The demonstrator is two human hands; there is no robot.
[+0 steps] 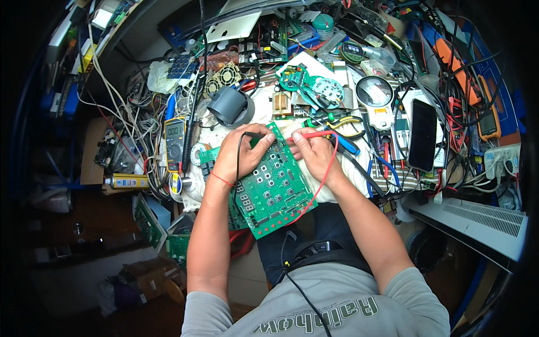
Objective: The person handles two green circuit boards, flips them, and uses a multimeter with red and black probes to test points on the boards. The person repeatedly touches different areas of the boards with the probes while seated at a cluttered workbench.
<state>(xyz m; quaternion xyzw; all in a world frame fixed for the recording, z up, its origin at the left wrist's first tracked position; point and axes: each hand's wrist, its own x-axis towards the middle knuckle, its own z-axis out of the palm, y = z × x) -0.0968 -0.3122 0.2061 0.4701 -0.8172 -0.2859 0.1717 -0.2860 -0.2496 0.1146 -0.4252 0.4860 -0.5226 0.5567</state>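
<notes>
A green circuit board [282, 212] with push buttons and digit displays is tilted in front of me, over the table's near edge. My left hand [245, 150] is closed at its upper left part, with a black test probe [251, 134] in the grip and the thumb by the board's top edge. The black lead hangs down across the board. At the board's upper right edge, my right hand [314, 150] pinches a red test probe [314, 134]. Its red lead loops over the wrist side and down past the board. Fingers hide both probe tips.
A yellow multimeter [175, 145] lies to the left, near a grey cylinder [227, 106]. Pliers [345, 126], a magnifier [374, 92] and a black phone [422, 135] are on the right. Heaped boards and cables crowd the back. A white vented appliance [469, 222] stands lower right.
</notes>
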